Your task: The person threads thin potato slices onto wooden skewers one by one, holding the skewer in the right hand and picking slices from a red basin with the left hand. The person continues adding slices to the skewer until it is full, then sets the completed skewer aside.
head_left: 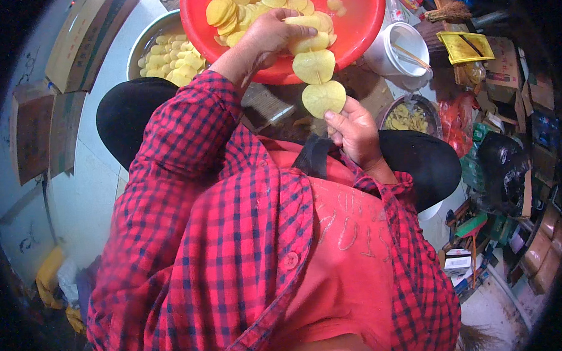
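A thin wooden skewer runs through several round, pale yellow potato slices, spaced out in a slanting row. At its lower end my right hand pinches the bottom slice and the skewer, thumb on top. My left hand grips the slices at the upper end, above the red plastic basin. More cut slices lie heaped in that basin, some stacked together. My left palm and the skewer's upper tip are hidden.
Left of the basin stands a metal bowl of peeled potatoes. On the right are a white bucket with sticks across it, a tub of peelings and a black plastic bag. Cardboard boxes line the left side.
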